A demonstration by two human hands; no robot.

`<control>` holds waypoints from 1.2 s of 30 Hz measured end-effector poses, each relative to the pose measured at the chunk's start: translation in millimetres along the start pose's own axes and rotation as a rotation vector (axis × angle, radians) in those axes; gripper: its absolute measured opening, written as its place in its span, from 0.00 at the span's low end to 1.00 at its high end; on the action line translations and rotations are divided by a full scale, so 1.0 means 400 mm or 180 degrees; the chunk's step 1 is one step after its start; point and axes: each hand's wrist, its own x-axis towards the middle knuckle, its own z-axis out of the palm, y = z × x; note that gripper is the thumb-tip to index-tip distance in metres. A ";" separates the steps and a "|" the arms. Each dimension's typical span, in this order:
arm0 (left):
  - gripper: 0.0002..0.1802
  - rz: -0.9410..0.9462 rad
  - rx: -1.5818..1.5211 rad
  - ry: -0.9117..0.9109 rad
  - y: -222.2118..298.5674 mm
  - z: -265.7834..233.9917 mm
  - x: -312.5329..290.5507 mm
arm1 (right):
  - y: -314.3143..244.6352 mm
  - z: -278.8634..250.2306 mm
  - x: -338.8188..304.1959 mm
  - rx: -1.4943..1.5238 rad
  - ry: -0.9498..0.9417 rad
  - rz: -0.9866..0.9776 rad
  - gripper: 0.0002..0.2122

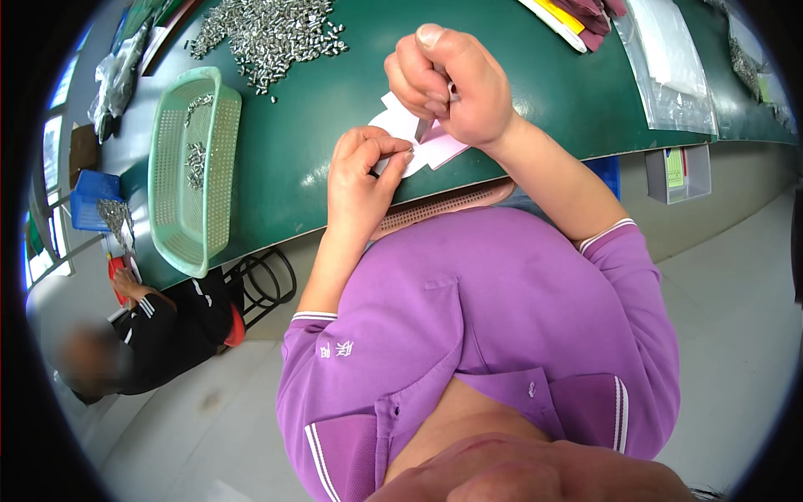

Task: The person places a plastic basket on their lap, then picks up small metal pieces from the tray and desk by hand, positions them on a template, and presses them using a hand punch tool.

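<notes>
My right hand (465, 90) is closed in a fist, thumb uppermost, around a tool. Only its narrow grey metal end (424, 129) shows below the fist, pointing down. My left hand (361, 171) rests just to its left, thumb and forefinger pinched together close to the tool's tip. What those fingers hold is too small to make out. Beneath both hands lie white paper sheets (390, 124) and a pink sheet (443, 149), near the front edge of the green table (318, 109).
Small metal parts (272, 38) lie heaped at the far side. A light-green basket (219, 167) with some of them stands to the left. Clear plastic bags (669, 67) lie right. A pink basket (447, 205) sits below the table edge. Another person (180, 330) sits at left.
</notes>
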 end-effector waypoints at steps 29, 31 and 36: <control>0.19 -0.1823 0.0464 0.0350 -0.281 -0.006 -0.362 | 0.003 -0.005 0.014 0.0504 -0.0520 0.0201 0.21; 0.16 -0.1851 0.0214 0.0314 -0.280 -0.015 -0.356 | -0.019 -0.001 0.007 0.0653 -0.0643 0.0132 0.21; 0.08 -0.1880 -0.0414 0.0184 -0.288 -0.067 -0.343 | -0.136 0.042 -0.061 -0.1043 -0.1330 -0.1203 0.19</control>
